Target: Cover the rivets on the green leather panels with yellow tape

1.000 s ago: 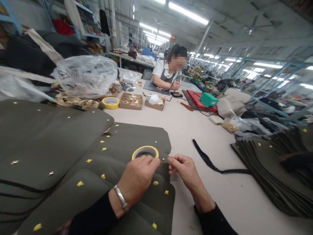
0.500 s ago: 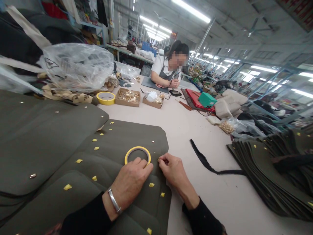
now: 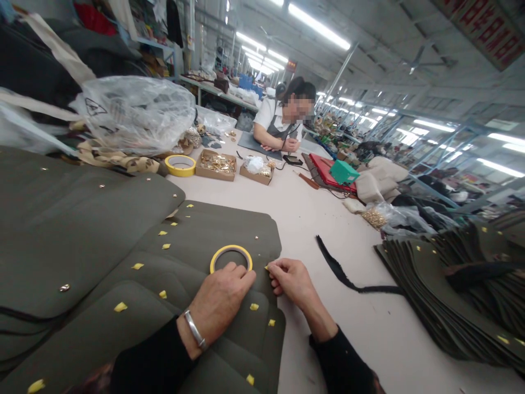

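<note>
My left hand (image 3: 225,295), with a silver bracelet at the wrist, is closed on the near rim of a roll of yellow tape (image 3: 231,249). The roll rests over a dark olive panel (image 3: 229,219), one of several overlapping pieces dotted with small yellow tape bits (image 3: 254,307). At the panel's right edge my right hand (image 3: 292,280) pinches a small piece of yellow tape (image 3: 267,267) between thumb and forefinger. A small metal stud (image 3: 256,237) shows on the panel above the roll.
On the right lies a fanned stack of olive panels (image 3: 443,306) beside a black strip (image 3: 336,269). Farther back stand a box of gold metal parts (image 3: 216,165), another yellow tape roll (image 3: 180,165) and a green box (image 3: 343,172). A co-worker (image 3: 283,117) leans on the table opposite.
My right hand has shifted slightly right and its fingers have rearranged, so the yellow tape piece shows more clearly. My left hand stays on the roll. The view has tilted a little.
</note>
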A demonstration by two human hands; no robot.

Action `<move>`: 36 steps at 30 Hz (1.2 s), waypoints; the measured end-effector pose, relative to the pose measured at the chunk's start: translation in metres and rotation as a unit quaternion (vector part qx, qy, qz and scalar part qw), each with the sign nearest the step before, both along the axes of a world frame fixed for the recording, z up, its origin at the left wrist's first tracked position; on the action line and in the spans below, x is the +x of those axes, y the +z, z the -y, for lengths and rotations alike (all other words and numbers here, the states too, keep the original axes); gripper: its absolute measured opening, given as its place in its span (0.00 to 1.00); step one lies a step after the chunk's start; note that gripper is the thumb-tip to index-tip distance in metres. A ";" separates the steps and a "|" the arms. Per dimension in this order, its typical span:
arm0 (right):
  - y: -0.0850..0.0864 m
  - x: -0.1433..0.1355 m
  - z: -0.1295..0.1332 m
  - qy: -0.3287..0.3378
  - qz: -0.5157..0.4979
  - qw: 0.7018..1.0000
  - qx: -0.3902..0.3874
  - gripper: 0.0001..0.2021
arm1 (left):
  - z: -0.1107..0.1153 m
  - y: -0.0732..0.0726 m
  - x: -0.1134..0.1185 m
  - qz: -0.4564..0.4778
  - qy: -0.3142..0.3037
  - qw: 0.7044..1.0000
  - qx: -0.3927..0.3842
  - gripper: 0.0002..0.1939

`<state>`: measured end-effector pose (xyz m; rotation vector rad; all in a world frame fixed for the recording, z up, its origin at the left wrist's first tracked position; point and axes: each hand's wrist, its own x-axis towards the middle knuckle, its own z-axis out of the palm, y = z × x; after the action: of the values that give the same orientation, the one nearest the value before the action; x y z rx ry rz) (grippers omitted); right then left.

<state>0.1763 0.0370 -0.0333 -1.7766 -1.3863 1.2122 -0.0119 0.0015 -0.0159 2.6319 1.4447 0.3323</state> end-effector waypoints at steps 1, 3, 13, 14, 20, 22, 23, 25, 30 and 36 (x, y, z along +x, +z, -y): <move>0.000 -0.001 0.000 0.000 0.009 1.000 0.003 0.09 | 0.000 0.000 0.000 0.001 0.000 1.000 0.000 0.08; 0.000 -0.004 -0.001 0.000 0.029 1.000 0.010 0.08 | 0.000 -0.001 0.000 0.002 0.001 1.000 0.000 0.08; 0.014 0.019 0.009 0.161 0.236 0.901 0.326 0.06 | -0.002 0.001 0.000 0.012 0.009 1.000 -0.008 0.08; 0.015 0.020 0.009 0.215 0.268 0.870 0.352 0.07 | -0.002 0.001 0.001 0.013 0.011 1.000 -0.008 0.08; 0.022 0.005 0.001 0.309 0.357 0.840 0.269 0.11 | -0.009 0.004 -0.004 0.012 0.020 1.000 -0.011 0.08; 0.024 0.000 -0.005 0.277 0.339 0.870 0.226 0.11 | -0.017 0.006 -0.009 0.011 0.044 0.999 -0.006 0.09; 0.025 -0.001 -0.008 0.262 0.331 0.881 0.212 0.11 | -0.021 0.006 -0.010 0.009 0.058 0.998 -0.002 0.09; 0.025 -0.001 -0.012 0.240 0.322 0.895 0.196 0.11 | -0.030 0.007 -0.013 0.006 0.077 0.997 0.006 0.10; 0.024 0.008 -0.005 0.205 0.262 0.928 0.169 0.08 | -0.044 0.010 -0.013 0.004 0.077 0.997 0.009 0.11; 0.038 0.024 0.027 0.256 0.201 0.935 0.142 0.09 | -0.037 0.014 -0.022 0.034 0.019 0.998 -0.043 0.09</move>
<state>0.2003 0.0097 0.0045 -1.5551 -2.2436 0.8382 -0.0341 0.0382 -0.0022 2.5034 1.4551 0.3527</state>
